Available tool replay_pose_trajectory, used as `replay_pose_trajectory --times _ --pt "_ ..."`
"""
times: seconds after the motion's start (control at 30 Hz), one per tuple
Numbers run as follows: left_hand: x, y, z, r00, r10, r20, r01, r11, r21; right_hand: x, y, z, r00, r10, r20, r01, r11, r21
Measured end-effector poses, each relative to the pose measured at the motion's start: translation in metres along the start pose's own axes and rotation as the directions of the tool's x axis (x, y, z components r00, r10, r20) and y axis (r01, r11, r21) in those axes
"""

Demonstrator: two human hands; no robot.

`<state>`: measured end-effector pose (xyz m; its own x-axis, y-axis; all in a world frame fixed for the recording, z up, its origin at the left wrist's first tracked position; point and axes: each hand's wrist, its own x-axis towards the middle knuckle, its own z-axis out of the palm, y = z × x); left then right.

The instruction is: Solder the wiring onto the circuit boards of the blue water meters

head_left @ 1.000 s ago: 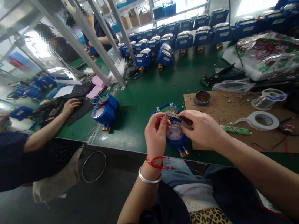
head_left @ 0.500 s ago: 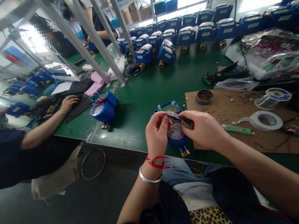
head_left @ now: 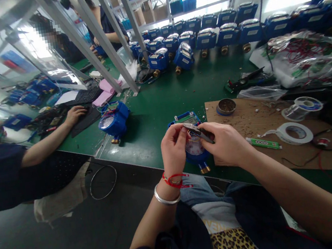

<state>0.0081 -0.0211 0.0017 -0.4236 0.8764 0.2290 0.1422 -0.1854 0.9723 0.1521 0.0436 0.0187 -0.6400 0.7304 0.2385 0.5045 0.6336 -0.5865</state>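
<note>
A blue water meter [head_left: 193,148] with a brass fitting lies at the near edge of the green bench [head_left: 162,100], its green display end pointing away from me. My left hand [head_left: 173,149] pinches something small, probably a wire, at the meter's top left. My right hand [head_left: 225,144] grips small metal cutters [head_left: 197,132] whose tips point left toward my left fingers, just above the meter's dial.
A second blue meter [head_left: 114,121] lies to the left. Rows of blue meters [head_left: 203,37] line the far side. A brown board [head_left: 279,132] holds a tin [head_left: 226,107], tape rolls [head_left: 295,133] and a solder spool [head_left: 302,106]. A co-worker's arm [head_left: 52,137] reaches in at left.
The view has shifted slightly. My hands stay on the meter, with the cutters held at the same spot.
</note>
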Motion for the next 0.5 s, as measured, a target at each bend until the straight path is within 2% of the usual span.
replay_pose_trajectory --times 0.5 --pt "-0.0001 0.0007 0.0001 1.000 0.000 -0.007 0.000 1.000 0.002 -0.0007 -0.0019 0.0011 1.000 0.019 -0.007 -0.019 1.000 0.004"
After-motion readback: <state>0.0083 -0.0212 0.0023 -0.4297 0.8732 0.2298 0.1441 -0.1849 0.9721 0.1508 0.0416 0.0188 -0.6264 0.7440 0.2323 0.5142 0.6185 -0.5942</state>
